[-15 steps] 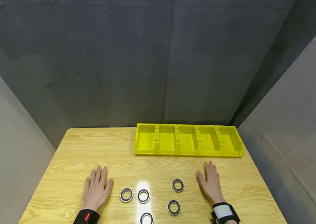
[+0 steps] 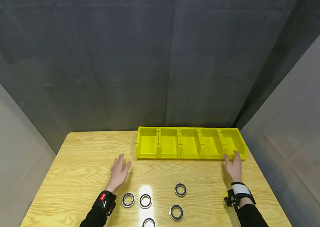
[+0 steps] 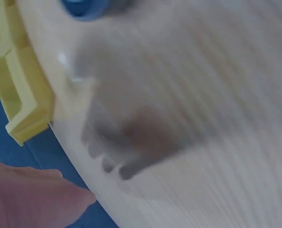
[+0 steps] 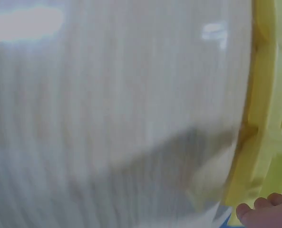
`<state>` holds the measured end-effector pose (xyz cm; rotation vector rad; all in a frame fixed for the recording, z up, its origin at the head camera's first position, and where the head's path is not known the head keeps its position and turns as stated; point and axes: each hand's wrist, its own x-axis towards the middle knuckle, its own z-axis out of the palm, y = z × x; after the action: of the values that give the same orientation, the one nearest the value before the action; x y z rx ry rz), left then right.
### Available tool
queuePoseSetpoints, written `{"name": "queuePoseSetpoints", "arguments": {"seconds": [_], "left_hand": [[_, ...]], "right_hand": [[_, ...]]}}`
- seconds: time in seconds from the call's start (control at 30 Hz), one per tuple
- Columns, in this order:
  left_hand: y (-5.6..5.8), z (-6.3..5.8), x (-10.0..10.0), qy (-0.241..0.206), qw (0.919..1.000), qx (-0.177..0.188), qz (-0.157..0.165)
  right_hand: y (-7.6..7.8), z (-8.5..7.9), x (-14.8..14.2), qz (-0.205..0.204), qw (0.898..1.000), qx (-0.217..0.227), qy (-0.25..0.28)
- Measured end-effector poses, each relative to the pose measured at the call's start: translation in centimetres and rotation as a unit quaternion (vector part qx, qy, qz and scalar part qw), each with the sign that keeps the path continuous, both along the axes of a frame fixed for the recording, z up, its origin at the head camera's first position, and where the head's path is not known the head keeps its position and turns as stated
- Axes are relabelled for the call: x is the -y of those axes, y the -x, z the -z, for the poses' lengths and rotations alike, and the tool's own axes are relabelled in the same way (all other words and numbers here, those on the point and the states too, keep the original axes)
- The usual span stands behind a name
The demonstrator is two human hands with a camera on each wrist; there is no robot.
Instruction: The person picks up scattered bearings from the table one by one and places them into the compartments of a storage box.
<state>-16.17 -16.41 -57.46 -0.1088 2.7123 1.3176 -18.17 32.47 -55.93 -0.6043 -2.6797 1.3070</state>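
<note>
Yellow bin row (image 2: pixel 189 148) at the right of centre of the head view, near the far edge of the desk (image 2: pixel 86 151). Its long axis runs left to right across the frame, nearly level; the five compartments stand side by side, their low fronts facing the bottom of the frame. The plastic is bright and uniform, with small dark marks along the dividers.

Five bearing rings (image 2: pixel 176 190) lie flat at the lower centre, holes upward, each with a black band between silvery rims; three lie to the left, two to the right. The lowest ring (image 2: pixel 149 219) is cut off by the bottom edge.

Left hand (image 2: pixel 117 172): above the desk, fingers extended toward the top of the frame, thumb apart. Right hand (image 2: pixel 234 168): thumb and fingers spread before the rightmost compartment, hiding part of its front; contact cannot be determined. In the left wrist view, a blurred blue object (image 3: pixel 86 7) is cut off at the upper edge and cannot be identified.
</note>
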Motion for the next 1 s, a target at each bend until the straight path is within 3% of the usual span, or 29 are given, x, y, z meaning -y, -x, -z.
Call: {"name": "queuePoseSetpoints", "arguments": {"seconds": [0.17,0.4,0.77,1.0], "left_hand": [[1.4,-0.6,-1.1,-0.097,0.9945,0.038,-0.013],[2.9,-1.0,-2.4,-0.171,0.9831,0.063,-0.01],[4.1,-1.6,-4.7,-0.173,0.9821,0.075,0.004],[4.0,-1.6,-4.5,-0.184,0.9804,0.071,0.001]], "right_hand": [[1.3,-0.9,-2.0,0.04,0.999,-0.012,0.001],[2.6,-1.8,-3.7,0.025,0.999,0.03,-0.005],[3.3,-3.2,-5.7,0.013,0.995,0.097,0.026],[3.3,-3.7,-5.9,0.005,0.993,0.113,0.029]]}}
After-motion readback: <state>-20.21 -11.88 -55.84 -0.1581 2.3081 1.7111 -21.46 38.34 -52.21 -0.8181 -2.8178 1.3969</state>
